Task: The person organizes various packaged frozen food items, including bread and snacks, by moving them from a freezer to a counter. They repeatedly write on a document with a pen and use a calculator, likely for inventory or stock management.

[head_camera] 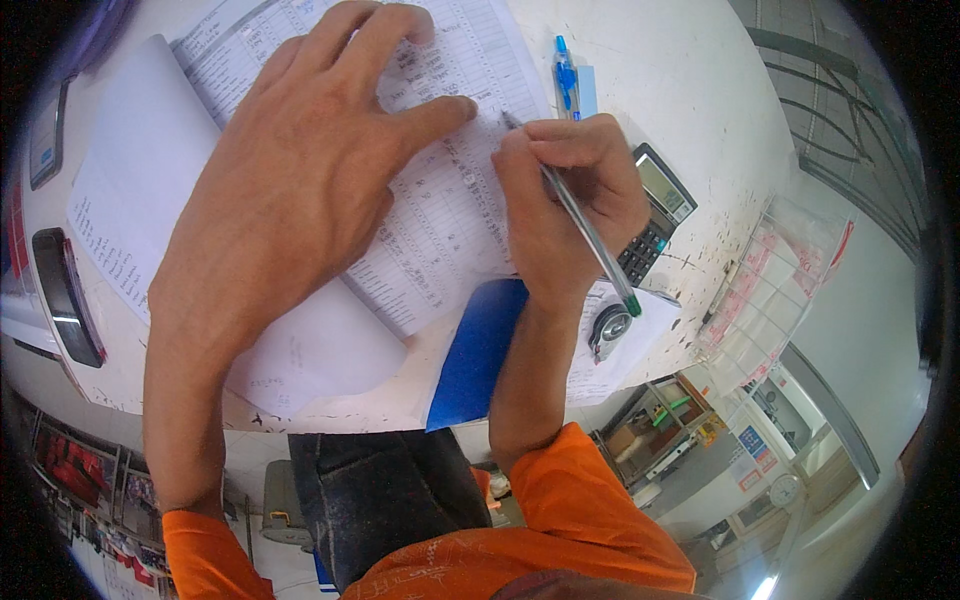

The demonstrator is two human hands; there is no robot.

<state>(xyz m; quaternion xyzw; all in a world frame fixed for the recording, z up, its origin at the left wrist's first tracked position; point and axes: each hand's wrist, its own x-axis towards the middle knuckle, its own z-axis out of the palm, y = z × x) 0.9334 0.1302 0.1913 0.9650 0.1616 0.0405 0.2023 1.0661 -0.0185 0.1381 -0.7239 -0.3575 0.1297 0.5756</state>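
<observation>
My right hand [574, 195] grips a clear ballpoint pen [581, 217] with a green end plug. Its tip meets, or nearly meets, a printed table sheet [450, 247] that bears handwritten entries. Spread across the same sheet, my left hand [307, 165] holds nothing; its fingers are apart and it hides part of the table. Under and beside my left hand lie white paper sheets [127, 187], one with a handwritten list. A blue cover or folder [476, 337] shows beneath my right forearm.
Right of my writing hand are a black calculator [660, 202], a tape measure [611, 328] on a written sheet, and a blue pen [564, 71]. Two phones, one black [67, 296], one grey [49, 139], lie at left. A wire basket [772, 292] adjoins the white table's [720, 112] edge.
</observation>
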